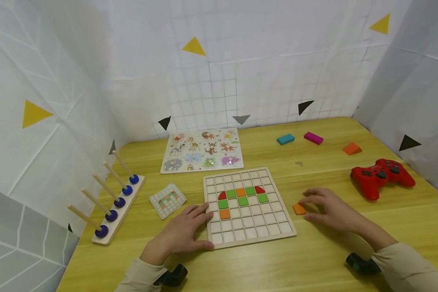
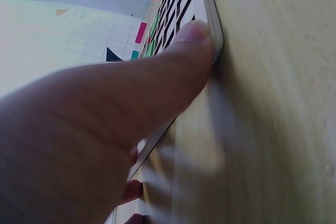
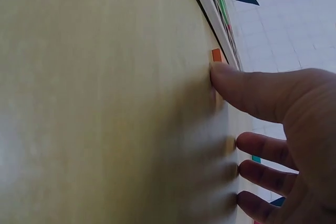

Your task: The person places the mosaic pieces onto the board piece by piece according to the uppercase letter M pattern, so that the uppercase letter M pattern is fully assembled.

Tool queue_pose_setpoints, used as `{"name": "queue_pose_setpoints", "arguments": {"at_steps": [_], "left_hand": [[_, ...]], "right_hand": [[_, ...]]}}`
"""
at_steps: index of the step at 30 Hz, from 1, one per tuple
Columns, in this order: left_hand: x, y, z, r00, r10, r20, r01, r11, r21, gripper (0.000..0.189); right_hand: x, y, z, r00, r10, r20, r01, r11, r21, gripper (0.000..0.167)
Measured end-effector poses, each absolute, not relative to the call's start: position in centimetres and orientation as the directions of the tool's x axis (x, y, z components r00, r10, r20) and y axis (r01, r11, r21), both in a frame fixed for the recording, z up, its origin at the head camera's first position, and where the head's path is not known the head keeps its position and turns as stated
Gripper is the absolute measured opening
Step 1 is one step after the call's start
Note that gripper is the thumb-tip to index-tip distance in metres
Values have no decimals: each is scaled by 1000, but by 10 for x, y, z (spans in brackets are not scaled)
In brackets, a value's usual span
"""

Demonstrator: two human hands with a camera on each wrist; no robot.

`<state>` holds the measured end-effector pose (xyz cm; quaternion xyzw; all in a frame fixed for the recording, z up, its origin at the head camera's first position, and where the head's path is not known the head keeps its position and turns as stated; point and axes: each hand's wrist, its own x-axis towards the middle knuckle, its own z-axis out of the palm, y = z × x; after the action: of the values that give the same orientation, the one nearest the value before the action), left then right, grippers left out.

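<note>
A square wooden grid board (image 1: pixel 257 221) lies on the table, with green, orange and red tiles in some cells. My left hand (image 1: pixel 184 231) steadies its left side: the thumb (image 2: pixel 191 38) presses the near corner, while the fingertips touch the left edge. To the right of the board, my right hand (image 1: pixel 326 209) has its thumb and index finger at a small orange square tile (image 1: pixel 298 209), pinching it on the table. In the right wrist view the thumb covers part of the orange tile (image 3: pixel 216 55). A pattern card (image 1: pixel 168 200) lies left of the board.
A wooden peg stand (image 1: pixel 120 211) with blue rings is at the left. Behind the board lies an animal puzzle (image 1: pixel 202 150). A teal block (image 1: pixel 286 139), a magenta block (image 1: pixel 313 138), an orange wedge (image 1: pixel 352 148) and a red game controller (image 1: pixel 382 176) are at the right.
</note>
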<state>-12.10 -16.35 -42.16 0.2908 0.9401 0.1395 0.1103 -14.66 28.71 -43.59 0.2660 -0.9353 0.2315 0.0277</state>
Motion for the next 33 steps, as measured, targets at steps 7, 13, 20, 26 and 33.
{"name": "queue_pose_setpoints", "arguments": {"at_steps": [7,13,20,26,33], "left_hand": [[-120,-163,-422,-804,584,-115,522,784,335,82],[-121,-163,-423,-800,589,-113,530,783,326,82],[-123,-164,-422,-806,580,-119,521,791,321,83],[-124,-164,-421,-807,579,-115,522,791,320,83],[-122,-164,-422,-805,582,-115,524,788,323,82]], "right_hand": [[-148,285,-437,-845,-490,211,-533,754,-383,23],[-150,278,-432,-859,-464,217,-512,755,-409,19],[-165,253,-422,-841,-476,258,-541,729,-419,23],[-176,229,-421,-790,-542,287,-613,689,-386,24],[-177,215,-428,-793,-562,237,-607,691,-393,22]]}}
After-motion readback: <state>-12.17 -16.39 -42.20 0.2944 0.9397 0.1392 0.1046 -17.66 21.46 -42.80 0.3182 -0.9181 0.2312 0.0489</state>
